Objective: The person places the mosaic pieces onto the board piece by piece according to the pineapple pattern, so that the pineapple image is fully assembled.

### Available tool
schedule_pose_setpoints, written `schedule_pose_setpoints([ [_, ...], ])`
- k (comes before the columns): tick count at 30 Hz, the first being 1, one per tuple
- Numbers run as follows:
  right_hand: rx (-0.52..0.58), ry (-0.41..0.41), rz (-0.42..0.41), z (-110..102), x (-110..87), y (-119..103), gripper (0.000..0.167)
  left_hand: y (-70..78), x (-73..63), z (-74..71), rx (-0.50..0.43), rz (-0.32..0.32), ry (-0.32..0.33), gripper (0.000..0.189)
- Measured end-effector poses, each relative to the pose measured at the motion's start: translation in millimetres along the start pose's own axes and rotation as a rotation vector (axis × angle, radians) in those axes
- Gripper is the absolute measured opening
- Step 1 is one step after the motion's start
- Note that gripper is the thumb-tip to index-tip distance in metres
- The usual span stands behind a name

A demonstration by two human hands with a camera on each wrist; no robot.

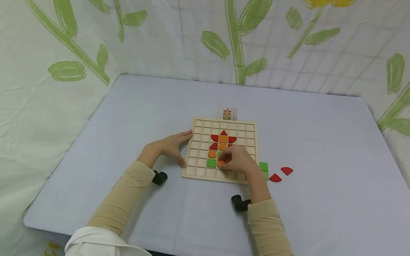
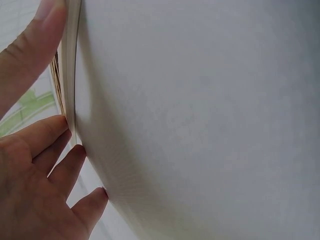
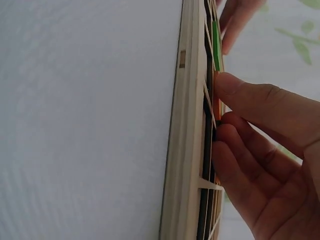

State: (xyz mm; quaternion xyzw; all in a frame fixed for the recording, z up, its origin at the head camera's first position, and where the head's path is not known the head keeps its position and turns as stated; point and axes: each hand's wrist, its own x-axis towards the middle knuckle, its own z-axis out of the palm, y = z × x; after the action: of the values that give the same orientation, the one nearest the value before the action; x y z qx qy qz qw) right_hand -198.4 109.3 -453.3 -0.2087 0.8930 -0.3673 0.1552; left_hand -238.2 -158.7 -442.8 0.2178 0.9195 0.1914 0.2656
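A square wooden grid board (image 1: 199,145) lies on the table, with coloured pieces in its middle columns. My left hand (image 1: 169,146) rests along the board's left edge, thumb near the front corner and fingers farther back. In the left wrist view, the fingertips (image 2: 77,149) touch the board's side. Over the board's lower middle, my right hand (image 1: 240,161) pinches an orange disc (image 3: 217,100) down at the grid surface, just right of a green square (image 1: 211,163). Red pieces (image 1: 214,138) and an orange square (image 1: 223,139) sit higher up. The right hand covers some cells.
A small pattern card (image 1: 227,113) lies behind the board. To its right are green squares (image 1: 264,166), partly behind the right wrist, and two red quarter-circle pieces (image 1: 286,171). White cloth covers the table (image 1: 328,140); a flower-patterned sheet (image 1: 188,22) hangs behind.
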Motion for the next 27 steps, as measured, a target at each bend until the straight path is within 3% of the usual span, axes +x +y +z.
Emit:
schedule_pose_setpoints([
  [4,0.003,0.013,0.006,-4,-3.9,1,0.016,0.7,-0.3,0.6,-0.002,0.002,0.004,0.114],
  [11,0.040,0.038,0.089,-20,-16.5,5,0.023,0.1,0.4,0.7,0.003,0.012,0.003,0.115],
  [15,0.048,0.066,0.107,-32,-27.7,20,0.024,-0.5,1.6,1.8,0.011,0.012,0.000,0.115],
  [20,0.048,0.115,0.190,-48,-45.7,44,0.025,-0.6,1.2,2.3,0.007,0.013,0.001,0.115],
  [27,0.063,0.122,0.277,-57,-63.7,61,0.032,-1.6,1.1,1.9,-0.003,-0.001,0.007,0.115],
])
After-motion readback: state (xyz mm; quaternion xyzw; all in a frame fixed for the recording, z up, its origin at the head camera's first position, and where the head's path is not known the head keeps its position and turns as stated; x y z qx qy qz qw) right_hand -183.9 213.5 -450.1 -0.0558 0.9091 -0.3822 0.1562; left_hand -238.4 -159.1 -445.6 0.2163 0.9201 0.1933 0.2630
